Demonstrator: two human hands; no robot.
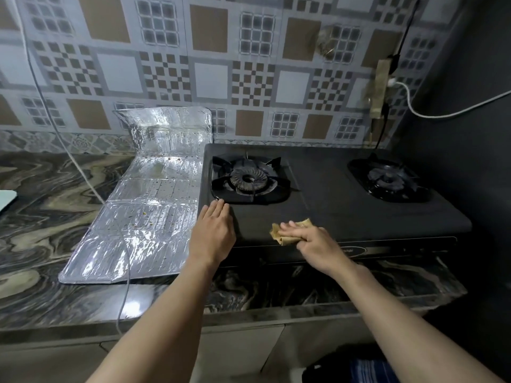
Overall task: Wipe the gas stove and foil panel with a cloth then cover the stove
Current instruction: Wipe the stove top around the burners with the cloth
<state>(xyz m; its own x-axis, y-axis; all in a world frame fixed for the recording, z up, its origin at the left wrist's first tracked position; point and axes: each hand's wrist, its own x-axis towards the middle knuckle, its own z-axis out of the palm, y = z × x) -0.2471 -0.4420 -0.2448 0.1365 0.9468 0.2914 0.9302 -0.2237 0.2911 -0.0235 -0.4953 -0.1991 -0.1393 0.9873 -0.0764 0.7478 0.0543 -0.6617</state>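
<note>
Patterned grey-and-brown wall tiles [210, 51] back a dark marbled stone counter [41, 230], on which a black two-burner gas stove [331, 205] sits beside a crinkled silver foil panel [143, 217] that lies flat along the counter with its far section propped against the wall. The left hand [214, 230] rests flat with straight fingers on the stove's front left corner, while the right hand [312, 241] presses a crumpled tan cloth [284, 233] onto the stove top near the front edge, its fingers covering most of the fabric. A pale object [7, 199] is cut off at the left edge, and a dark striped item [359, 369] at the bottom is too partial to identify.
</note>
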